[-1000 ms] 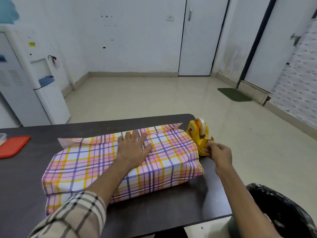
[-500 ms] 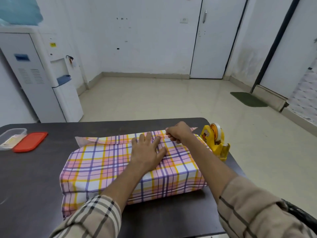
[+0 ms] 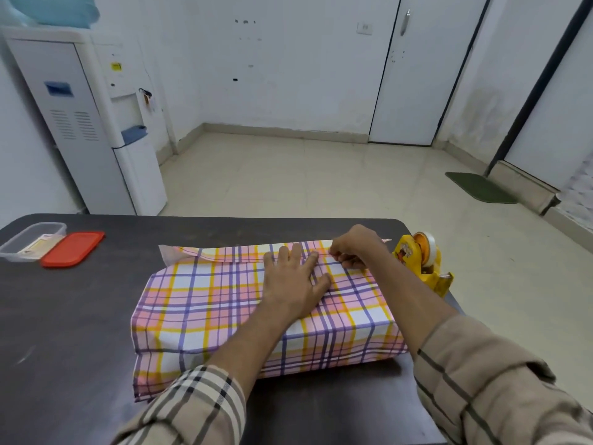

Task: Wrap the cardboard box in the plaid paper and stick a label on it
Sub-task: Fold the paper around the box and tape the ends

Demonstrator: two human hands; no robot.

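The wrapped box (image 3: 224, 316) sits on the table (image 3: 64, 332). The left hand (image 3: 293, 281) lies flat on top, fingers straight; the right hand (image 3: 354, 248) pinches the paper (image 3: 224, 253) at its far edge. Thin, crease-prone stuff: best held near the seam

Legible text: none that you can read from the head view.

Marks seen, unreadable:
- Water dispenser (image 3: 96, 130), upper front: a small yellow sticker (image 3: 115, 66); any print on it is too small to make out.
- Same unit, side face: a blue panel (image 3: 57, 89), with no lettering you can resolve.
- Yellow tape dispenser (image 3: 417, 268) at the right end of your bench (image 3: 64, 332): a printed colour picture on its side, blurred, with no words legible.
- Clear container (image 3: 32, 240) at the left end: a pale card (image 3: 37, 247) inside, print too small to read.
- Plaid paper (image 3: 224, 300): check pattern only.
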